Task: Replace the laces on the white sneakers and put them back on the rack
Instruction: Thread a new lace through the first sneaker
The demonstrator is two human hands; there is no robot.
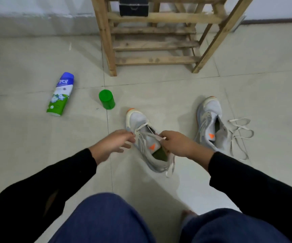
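Two white sneakers with orange marks lie on the tiled floor. The near sneaker sits between my hands, with a pale lace threaded through its front eyelets. My right hand pinches the tip of that lace over the tongue. My left hand hovers at the shoe's left side, fingers loosely spread and holding nothing. The second sneaker lies to the right without a lace. A loose lace is tangled on the floor beside it. The wooden rack stands behind.
A white, green and blue bottle lies on its side at the left. A green cap stands near it. A black box sits on the rack. My knees in blue trousers fill the bottom of the view.
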